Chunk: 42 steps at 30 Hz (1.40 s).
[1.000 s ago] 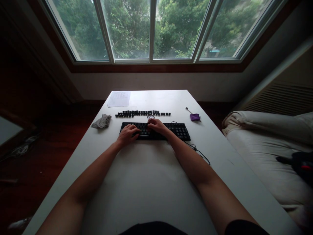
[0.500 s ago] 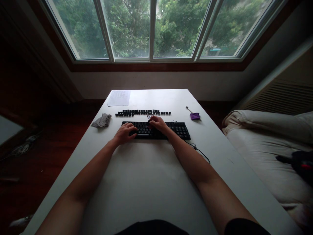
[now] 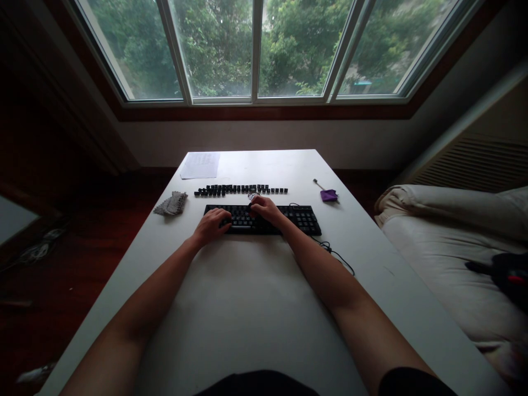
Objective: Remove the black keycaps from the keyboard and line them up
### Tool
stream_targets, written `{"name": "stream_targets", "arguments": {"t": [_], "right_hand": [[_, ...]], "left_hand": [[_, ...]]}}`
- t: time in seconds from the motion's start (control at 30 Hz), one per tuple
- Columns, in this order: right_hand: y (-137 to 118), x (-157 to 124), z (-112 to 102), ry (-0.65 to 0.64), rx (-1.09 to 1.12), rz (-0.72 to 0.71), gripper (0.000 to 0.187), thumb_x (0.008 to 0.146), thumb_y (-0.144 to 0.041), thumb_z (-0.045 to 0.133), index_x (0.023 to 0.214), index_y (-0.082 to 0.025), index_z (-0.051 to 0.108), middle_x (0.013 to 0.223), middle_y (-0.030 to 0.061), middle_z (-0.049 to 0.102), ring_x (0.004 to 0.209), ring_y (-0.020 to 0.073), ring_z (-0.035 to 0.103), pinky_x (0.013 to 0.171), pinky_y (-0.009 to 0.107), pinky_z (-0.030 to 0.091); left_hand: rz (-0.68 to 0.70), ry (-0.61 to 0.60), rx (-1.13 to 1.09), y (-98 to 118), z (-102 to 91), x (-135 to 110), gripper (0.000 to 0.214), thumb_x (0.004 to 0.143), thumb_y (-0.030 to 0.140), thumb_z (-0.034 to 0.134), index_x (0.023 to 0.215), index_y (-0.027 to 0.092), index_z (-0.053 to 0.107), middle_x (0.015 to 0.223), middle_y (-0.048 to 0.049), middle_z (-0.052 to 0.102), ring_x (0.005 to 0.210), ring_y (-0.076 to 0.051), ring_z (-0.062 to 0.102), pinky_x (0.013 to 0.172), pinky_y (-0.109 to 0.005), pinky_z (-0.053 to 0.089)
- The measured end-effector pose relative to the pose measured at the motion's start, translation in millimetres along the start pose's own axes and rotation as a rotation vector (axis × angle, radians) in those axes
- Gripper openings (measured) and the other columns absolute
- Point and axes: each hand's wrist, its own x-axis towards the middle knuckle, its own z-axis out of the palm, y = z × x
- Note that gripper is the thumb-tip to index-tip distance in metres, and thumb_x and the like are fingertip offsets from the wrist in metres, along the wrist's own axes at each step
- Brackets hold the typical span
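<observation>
A black keyboard [image 3: 303,219] lies on the white table [image 3: 247,308] in front of me. My left hand [image 3: 211,225] rests on its left end with the fingers curled over the keys. My right hand [image 3: 267,209] is at the keyboard's middle, fingers pinched round a small wire tool whose loop shows just above the hand. A row of loose black keycaps [image 3: 239,190] lies behind the keyboard.
A folded grey cloth [image 3: 171,204] lies left of the keyboard, a paper sheet [image 3: 201,165] at the far left. A purple-headed brush [image 3: 328,194] sits at the right. The keyboard cable [image 3: 336,255] trails toward the right edge. A white bed [image 3: 454,242] is beside the table.
My right hand has shifted slightly back on the keyboard with the wire tool. The left hand stays on the left end of the keyboard.
</observation>
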Motion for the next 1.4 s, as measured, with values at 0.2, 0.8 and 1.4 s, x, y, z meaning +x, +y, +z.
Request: {"name": "stream_targets", "arguments": {"t": [0.2,0.8,1.4], "right_hand": [[3,1,0,-0.016,0.012,-0.004,0.018,0.073,-0.030,0.068,0.083,-0.019,0.058,0.060,-0.0023,0.066,0.054,0.0177,0.068,0.053,0.028,0.055],[3,0,1,-0.010,-0.011,0.011,0.020,0.072,-0.031,0.067,0.085,-0.020,0.057,0.062,-0.0033,0.064,0.058,0.0185,0.069,0.056,0.029,0.056],[2,-1,2,0.000,-0.012,0.020,0.019,0.071,-0.031,0.067,0.082,-0.020,0.057,0.060,-0.0026,0.064,0.057,0.0190,0.069,0.055,0.029,0.055]], "left_hand": [[-0.127,0.073,-0.095,-1,0.9,0,0.020,0.087,0.017,0.060,0.105,0.024,0.064,0.108,-0.0058,0.060,0.094,-0.021,0.061,0.084,-0.037,0.053],[-0.083,-0.067,-0.191,-5,-11.0,1,0.037,0.077,0.017,0.062,0.113,0.025,0.070,0.116,-0.0065,0.063,0.107,-0.025,0.061,0.096,-0.042,0.053],[-0.094,0.017,-0.059,-10,-4.5,0,0.012,0.086,0.025,0.065,0.097,0.023,0.066,0.099,-0.0044,0.068,0.095,-0.024,0.061,0.089,-0.042,0.048]]}}
